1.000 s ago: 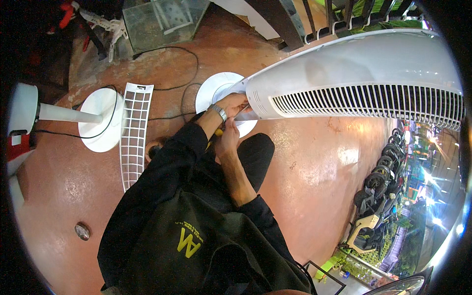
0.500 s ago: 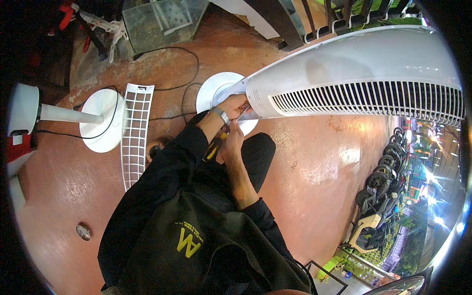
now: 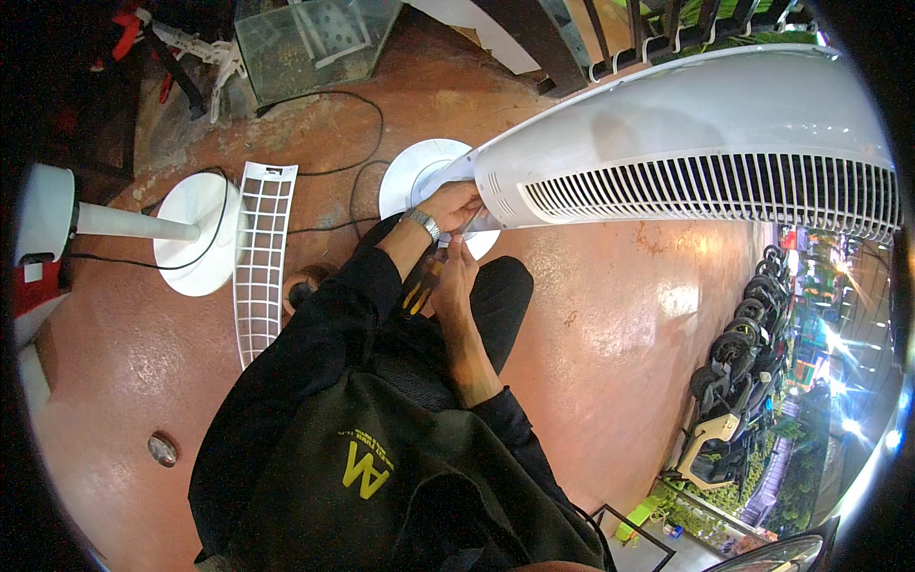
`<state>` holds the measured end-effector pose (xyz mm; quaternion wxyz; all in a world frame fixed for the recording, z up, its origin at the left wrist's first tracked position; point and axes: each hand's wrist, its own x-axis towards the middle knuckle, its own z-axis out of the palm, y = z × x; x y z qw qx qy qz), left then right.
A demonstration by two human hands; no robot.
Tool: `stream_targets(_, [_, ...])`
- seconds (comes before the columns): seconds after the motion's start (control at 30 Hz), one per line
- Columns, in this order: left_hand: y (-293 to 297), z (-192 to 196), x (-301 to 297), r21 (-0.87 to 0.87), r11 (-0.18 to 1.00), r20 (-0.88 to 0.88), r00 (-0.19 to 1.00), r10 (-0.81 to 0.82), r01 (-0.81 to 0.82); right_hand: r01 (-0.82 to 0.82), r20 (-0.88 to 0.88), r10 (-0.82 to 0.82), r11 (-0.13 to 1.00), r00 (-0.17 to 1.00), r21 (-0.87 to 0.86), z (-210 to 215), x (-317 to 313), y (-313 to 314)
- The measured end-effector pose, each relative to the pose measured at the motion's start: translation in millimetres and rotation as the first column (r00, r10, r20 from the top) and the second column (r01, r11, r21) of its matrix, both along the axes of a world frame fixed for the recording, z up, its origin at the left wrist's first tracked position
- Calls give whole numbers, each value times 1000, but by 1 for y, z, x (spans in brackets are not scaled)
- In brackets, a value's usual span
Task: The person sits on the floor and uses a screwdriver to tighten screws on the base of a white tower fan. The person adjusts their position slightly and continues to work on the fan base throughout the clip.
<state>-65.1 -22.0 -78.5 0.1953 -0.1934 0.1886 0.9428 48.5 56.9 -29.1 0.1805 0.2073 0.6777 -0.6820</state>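
Note:
A white tower fan (image 3: pixel 648 124) with a long slatted grille slants to the upper right from its round white base (image 3: pixel 400 176). My left hand (image 3: pixel 450 203), a silver watch at its wrist, is closed at the fan's lower end; whatever its fingers grip is hidden. Just below it, my right hand (image 3: pixel 456 275) is closed on a tool with yellow and black handles, which looks like pliers (image 3: pixel 416 294). The handles stick out toward my lap, while the jaws are covered. My right fingertips are pinched together close to the left hand.
Left of me a white grid panel (image 3: pixel 262 257) lies on the reddish floor, next to another white round base with a pole (image 3: pixel 195 234). Black cords (image 3: pixel 357 195) run across the floor. A glass tank (image 3: pixel 319 43) stands ahead; parked motorbikes (image 3: pixel 734 353) line the right.
My right hand has shifted slightly, and the pliers' handles have turned a little in it. The left hand stays at the fan's lower end.

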Motion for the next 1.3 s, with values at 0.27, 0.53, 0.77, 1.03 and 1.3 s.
stream_targets(0.27, [-13,23,6,-95,995,-55,997,-45,40,28,-44,-32,995,999,-99,-3,2,0])
stream_targets(0.53, [-16,28,9,-167,986,-96,995,-39,23,125,116,-93,945,989,-302,20,-2,-10])
stream_targets(0.77, [-24,15,3,-281,958,-218,967,-129,64,309,187,-251,840,950,-445,41,-11,-40])
stream_targets(1.03, [-64,54,6,-703,710,-485,701,-522,42,277,108,-257,825,960,-492,13,-23,-55])
stream_targets(1.3, [-75,86,6,-711,639,-222,769,-599,293,351,173,-307,765,936,-541,14,-29,-63])
